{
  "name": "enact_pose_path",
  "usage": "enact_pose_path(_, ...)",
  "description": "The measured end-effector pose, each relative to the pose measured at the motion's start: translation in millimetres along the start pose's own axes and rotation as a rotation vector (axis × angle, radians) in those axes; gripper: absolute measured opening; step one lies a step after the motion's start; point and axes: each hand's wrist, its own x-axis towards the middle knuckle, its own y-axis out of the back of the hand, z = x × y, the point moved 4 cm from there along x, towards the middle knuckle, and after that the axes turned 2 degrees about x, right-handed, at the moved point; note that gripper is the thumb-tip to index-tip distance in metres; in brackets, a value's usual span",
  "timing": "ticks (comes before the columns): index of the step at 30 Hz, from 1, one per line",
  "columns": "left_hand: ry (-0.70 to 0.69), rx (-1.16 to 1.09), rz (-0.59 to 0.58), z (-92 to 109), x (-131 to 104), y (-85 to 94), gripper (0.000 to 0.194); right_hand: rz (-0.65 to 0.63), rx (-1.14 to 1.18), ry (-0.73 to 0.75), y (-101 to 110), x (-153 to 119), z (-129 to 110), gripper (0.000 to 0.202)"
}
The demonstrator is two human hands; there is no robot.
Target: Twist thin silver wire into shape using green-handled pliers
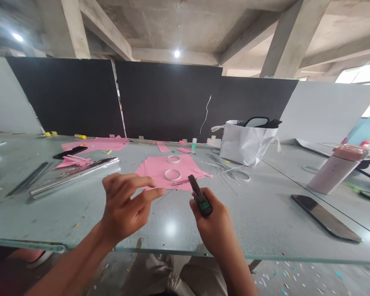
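My right hand is wrapped round a dark stapler with a green part near its rear end; its front end points up and away from me. My left hand is held over the table with thumb and forefinger stretched out and apart, the other fingers bent, and I see nothing in it. Just beyond both hands lies a stack of pink paper sheets. Two pale rings, a nearer one and a farther one, rest on the sheets. Thin silvery wires lie to the right of the stack.
A white bag holding dark items stands at the back right. Further right are a pink bottle and a phone. On the left lies a silver foil roll. A small glue stick stands behind the paper. Dark panels border the table.
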Motion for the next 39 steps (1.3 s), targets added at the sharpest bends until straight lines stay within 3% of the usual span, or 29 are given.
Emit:
enact_pose_path(3,-0.096,0.050,-0.051,6.4,0.7,-2.2,0.032,-0.023,-0.001,-0.002,-0.4,-0.4,-2.0,0.016)
enact_pose_path(9,-0.141,0.027,-0.045,8.5,1.0,-0.9,0.018,-0.036,0.009,-0.027,1.5,-0.2,-1.9,0.016)
enact_pose_path(21,-0.022,0.055,-0.024,24.8,4.4,-9.1,0.015,0.038,-0.042,0.001,-7.9,-1.6,-2.7,0.018)
enact_pose_path(39,-0.082,0.145,-0.020,11.6,-6.6,-13.8,0.013,0.004,0.005,-0.047,-12.9,-2.1,-1.3,0.015)
